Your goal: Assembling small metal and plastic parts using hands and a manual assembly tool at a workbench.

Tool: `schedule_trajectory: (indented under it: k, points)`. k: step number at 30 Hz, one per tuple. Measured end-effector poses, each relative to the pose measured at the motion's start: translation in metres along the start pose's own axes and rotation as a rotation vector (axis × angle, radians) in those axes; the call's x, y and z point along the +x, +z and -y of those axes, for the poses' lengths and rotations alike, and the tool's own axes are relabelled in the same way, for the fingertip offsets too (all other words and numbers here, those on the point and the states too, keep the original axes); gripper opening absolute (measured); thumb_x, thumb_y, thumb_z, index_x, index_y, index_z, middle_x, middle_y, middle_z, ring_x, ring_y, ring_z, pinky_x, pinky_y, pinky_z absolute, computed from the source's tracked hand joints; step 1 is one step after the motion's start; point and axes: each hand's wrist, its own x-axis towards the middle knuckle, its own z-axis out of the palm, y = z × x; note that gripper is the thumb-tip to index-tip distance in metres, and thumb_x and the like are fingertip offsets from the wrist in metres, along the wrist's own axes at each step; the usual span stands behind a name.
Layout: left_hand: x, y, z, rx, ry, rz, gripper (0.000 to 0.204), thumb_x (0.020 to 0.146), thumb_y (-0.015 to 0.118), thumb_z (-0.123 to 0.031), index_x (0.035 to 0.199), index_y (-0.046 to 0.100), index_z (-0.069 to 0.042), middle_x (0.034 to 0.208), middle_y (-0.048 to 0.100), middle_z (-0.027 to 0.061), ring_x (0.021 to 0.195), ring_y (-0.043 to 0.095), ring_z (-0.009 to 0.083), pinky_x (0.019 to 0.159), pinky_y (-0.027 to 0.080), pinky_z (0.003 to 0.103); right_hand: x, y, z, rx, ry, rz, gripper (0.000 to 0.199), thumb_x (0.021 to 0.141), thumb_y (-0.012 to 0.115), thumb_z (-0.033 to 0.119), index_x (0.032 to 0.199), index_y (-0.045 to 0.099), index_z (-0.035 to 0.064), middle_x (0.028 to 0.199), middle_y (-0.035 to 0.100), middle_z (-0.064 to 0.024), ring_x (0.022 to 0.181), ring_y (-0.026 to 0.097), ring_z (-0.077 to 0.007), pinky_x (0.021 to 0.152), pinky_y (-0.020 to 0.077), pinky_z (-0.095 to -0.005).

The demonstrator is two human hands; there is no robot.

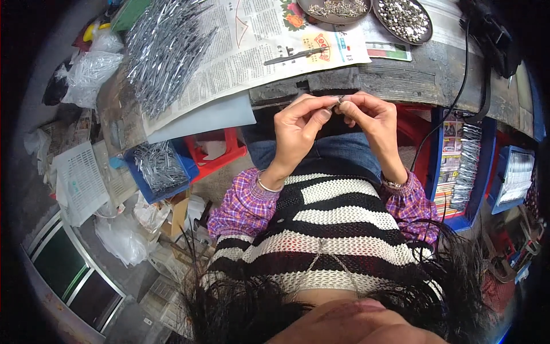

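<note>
Just off the near edge of the workbench, both of my hands meet fingertip to fingertip. My left hand (299, 127) pinches a small dark metal piece (337, 105) between thumb and forefinger. From the other side my right hand (373, 121) pinches at the same spot, its fingers curled. Most of the piece is hidden by the fingertips, so its kind does not show. Beyond the hands, a slim dark tool (295, 55) lies on the newspaper (229, 69). A large heap of slim silver metal pieces (163, 54) covers the newspaper's left side.
Two shallow round dishes stand at the back: a dish (327, 21) of small pins and a dish (423, 41) of small silver parts. A black cable (458, 100) hangs over the bench's right edge. Blue bins (137, 182) holding metal pieces flank me. A red stool (229, 150) stands left.
</note>
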Motion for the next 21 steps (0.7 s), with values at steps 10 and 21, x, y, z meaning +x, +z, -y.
schedule_trajectory:
  k: [10,21]
  points:
    - [-0.0003,-0.0005,0.0016,-0.081,-0.056,-0.007,0.019,0.084,0.061,0.000,0.102,0.065,0.001,0.082,0.059,0.0023,0.064,0.047,0.0052,0.055,0.037,0.018,-0.0006,0.0056,-0.0003,-0.019,-0.073,-0.011,0.013,0.083,0.065,0.010,0.084,0.067,-0.0021,0.068,0.061,-0.0003,0.058,0.052,-0.0036,0.051,0.0399,-0.0172]
    - [-0.0006,-0.0004,0.0024,-0.091,-0.074,-0.004,0.019,0.084,0.061,-0.001,0.102,0.065,0.000,0.083,0.060,0.0027,0.064,0.048,0.0054,0.055,0.037,0.018,-0.0003,0.0063,0.0008,-0.108,-0.097,-0.024,0.013,0.083,0.063,0.010,0.082,0.066,-0.0034,0.066,0.060,-0.0011,0.055,0.052,-0.0055,0.049,0.0404,-0.0195]
